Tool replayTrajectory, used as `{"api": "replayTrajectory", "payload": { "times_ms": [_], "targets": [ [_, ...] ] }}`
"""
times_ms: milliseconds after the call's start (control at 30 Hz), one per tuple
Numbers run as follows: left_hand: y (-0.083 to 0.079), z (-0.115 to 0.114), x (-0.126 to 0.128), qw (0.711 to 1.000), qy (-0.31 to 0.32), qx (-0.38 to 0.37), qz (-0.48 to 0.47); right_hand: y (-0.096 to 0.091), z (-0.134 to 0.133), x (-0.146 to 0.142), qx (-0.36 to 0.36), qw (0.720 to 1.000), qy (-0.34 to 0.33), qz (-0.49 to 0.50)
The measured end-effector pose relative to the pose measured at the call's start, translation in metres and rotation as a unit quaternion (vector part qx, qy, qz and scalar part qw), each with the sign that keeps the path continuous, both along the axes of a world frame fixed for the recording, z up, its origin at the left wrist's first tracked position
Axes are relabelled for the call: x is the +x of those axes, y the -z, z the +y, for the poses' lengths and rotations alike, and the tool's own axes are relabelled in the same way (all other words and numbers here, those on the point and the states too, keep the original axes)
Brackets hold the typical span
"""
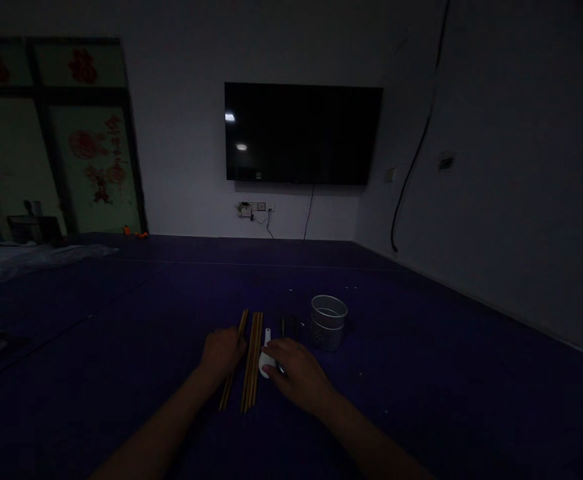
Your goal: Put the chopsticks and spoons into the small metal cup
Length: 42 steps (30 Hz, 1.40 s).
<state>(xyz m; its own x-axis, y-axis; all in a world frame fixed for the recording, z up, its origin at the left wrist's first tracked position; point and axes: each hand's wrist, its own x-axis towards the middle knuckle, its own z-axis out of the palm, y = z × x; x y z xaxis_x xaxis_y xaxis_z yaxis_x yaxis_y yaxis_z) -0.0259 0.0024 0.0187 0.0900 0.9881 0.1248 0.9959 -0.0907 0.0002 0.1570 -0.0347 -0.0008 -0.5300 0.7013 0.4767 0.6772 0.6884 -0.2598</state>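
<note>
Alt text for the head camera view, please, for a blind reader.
In a dim room, a person's left hand rests on a pair of wooden chopsticks and the right hand touches a white spoon on a dark purple table. A chopstick bundle lies between the hands; a metal cup stands beyond, and a television hangs on the wall.

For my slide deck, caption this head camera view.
Left hand on wooden chopsticks, right hand on white spoon, metal tin nearby.

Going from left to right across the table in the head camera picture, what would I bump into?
Left hand → wooden chopsticks → white spoon → right hand → metal cups.
</note>
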Motion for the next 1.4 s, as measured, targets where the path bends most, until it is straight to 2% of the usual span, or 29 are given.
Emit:
{"api": "replayTrajectory", "payload": {
  "times_ms": [367, 1067, 1400],
  "targets": [
    [0.0014, 0.0017, -0.0008, 1.0, -0.002, 0.001, -0.01, 0.0028, 0.0018, 0.0003, 0.001, 1.0, -0.009, 0.011],
    [0.0001, -0.0052, 0.0013, 0.998, 0.015, 0.036, 0.045, 0.0048, 0.0029, 0.0016, -0.012, 1.0, -0.014, 0.012],
    [-0.003, -0.0026, 0.0016, 0.999, 0.021, 0.0, 0.049, 0.0022, 0.0006, 0.0003, -0.006, 1.0, -0.008, 0.014]
  ]
}}
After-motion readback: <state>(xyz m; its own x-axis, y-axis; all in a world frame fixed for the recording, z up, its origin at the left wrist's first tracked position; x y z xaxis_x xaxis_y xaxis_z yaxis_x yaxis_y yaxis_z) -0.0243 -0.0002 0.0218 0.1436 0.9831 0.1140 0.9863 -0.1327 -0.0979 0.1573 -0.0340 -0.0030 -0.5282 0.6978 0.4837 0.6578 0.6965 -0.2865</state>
